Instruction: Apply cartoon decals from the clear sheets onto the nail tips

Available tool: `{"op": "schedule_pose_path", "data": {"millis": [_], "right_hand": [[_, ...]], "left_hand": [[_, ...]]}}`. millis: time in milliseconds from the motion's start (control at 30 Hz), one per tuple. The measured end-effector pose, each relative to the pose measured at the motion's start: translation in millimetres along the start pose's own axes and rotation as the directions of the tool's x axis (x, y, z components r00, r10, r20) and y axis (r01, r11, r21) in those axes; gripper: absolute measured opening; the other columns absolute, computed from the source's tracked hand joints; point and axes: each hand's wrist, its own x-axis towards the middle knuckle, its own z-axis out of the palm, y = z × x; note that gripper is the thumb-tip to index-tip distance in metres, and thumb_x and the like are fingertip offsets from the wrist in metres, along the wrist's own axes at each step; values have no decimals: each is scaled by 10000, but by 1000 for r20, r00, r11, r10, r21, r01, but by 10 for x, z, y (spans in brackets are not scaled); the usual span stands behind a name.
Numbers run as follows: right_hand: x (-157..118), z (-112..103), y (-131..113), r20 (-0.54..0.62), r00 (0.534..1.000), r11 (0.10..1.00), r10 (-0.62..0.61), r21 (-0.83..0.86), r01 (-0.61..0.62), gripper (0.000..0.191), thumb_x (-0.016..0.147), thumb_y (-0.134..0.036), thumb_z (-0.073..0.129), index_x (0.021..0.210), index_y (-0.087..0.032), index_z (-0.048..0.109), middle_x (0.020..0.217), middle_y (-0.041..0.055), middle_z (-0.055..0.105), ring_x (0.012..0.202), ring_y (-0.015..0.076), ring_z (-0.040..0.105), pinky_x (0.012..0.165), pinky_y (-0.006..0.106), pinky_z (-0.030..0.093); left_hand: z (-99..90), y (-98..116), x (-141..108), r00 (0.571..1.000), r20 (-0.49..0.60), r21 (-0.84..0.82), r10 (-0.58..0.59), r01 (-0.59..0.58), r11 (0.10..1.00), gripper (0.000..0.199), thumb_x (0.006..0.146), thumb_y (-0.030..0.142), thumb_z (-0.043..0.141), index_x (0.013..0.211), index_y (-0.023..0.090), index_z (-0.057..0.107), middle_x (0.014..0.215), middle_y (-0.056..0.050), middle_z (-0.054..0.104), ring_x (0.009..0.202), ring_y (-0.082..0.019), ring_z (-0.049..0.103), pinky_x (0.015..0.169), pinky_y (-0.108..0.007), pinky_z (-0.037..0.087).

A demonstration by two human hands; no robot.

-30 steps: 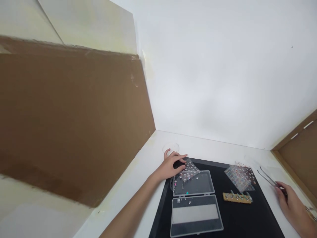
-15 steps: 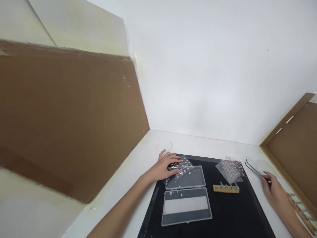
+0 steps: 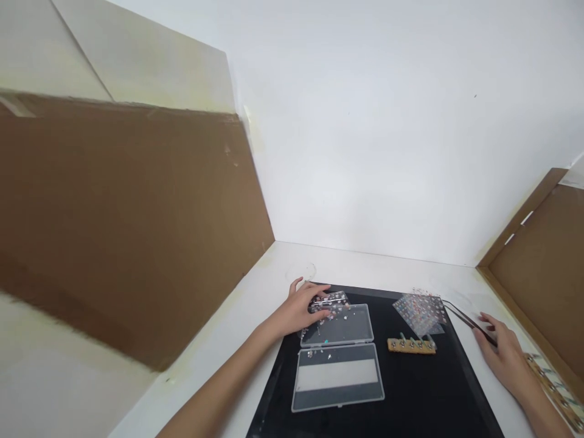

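Between the thumb and fingers of my left hand [image 3: 305, 307] is a clear sheet dotted with small decorations [image 3: 336, 299], lifted and bent over the upper half of an open clear plastic case [image 3: 360, 325]. The lower half of the case [image 3: 337, 404] holds a white strip and a few tiny pieces. My right hand [image 3: 499, 347] holds dark tweezers [image 3: 469, 320] at the right edge of the black mat, their tips close to a pile of decorated sheets [image 3: 417, 311]. A tan strip with metal studs and greenish pieces [image 3: 411, 347] lies below that pile.
The black mat [image 3: 429, 401] rests on a white table [image 3: 219, 347]. Brown cardboard panels stand at the left [image 3: 137, 201] and right [image 3: 542, 261]. Another studded strip [image 3: 559, 392] lies at the lower right. Tiny reddish bits [image 3: 422, 291] are scattered behind the sheets.
The sheet in my left hand has bent and tilted up. My right hand and the tweezers have moved left, toward the sheet pile. The view has shifted slightly.
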Motion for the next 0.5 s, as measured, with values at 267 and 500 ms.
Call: {"op": "schedule_pose_path", "data": {"millis": [267, 500], "right_hand": [[62, -168, -1221, -174, 982, 985, -78, 136, 102, 497, 1058, -653, 533, 1272, -218, 644, 1277, 190, 663, 1266, 409, 629, 1179, 713, 441], [36, 265, -2637, 104, 931, 820, -351, 514, 252, 490, 1122, -457, 613, 1592, -320, 593, 1471, 121, 720, 1081, 213, 790, 793, 302, 694]], "left_hand": [[-25, 446, -46, 996, -89, -349, -17, -16, 937, 710, 970, 474, 795, 1598, 261, 542, 1561, -141, 578, 1467, -358, 541, 1324, -665, 383], [144, 1042, -177, 998, 61, -638, 24, 20, 770, 885, 766, 474, 979, 1562, 330, 620, 1469, -110, 677, 1222, -316, 715, 1084, -506, 607]]}}
